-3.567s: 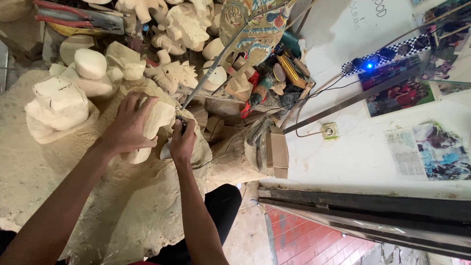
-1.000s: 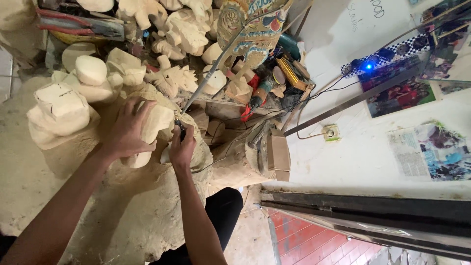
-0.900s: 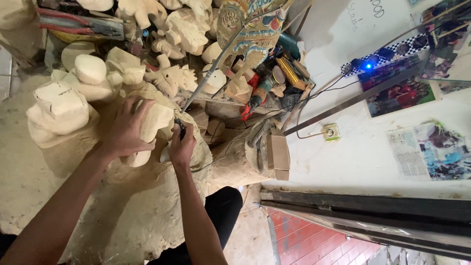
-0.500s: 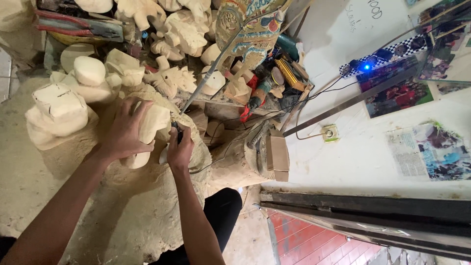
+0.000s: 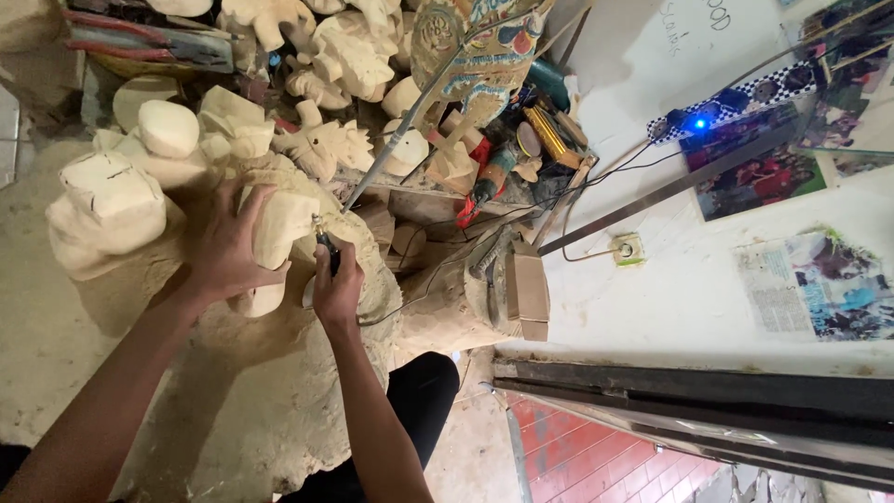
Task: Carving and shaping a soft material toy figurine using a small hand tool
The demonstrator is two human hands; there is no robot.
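**Two hands on a pale wood carving**

The left hand (image 5: pixel 226 253) lies on the pale, unpainted block-shaped wood carving (image 5: pixel 279 228), its fingers (image 5: pixel 250 200) spread and clamped over the top and the near side of it. The carving rests on a big rough mound of light wood covered with dust (image 5: pixel 233 391), in the left middle of the view. Just to the right, the right hand (image 5: pixel 337 284) has its fingers closed around a slim black rotary tool (image 5: pixel 326 244); the tip of the tool stands at the right edge of the carving.

More pale carved figures (image 5: pixel 345 51) are piled behind. On the white wall at the right, a rectangular colour poster (image 5: pixel 759 175) hangs above a paler printed sheet (image 5: pixel 819 284). A small brown cardboard box (image 5: pixel 527 291) stands near the wall, beside a white wall socket (image 5: pixel 626 249).
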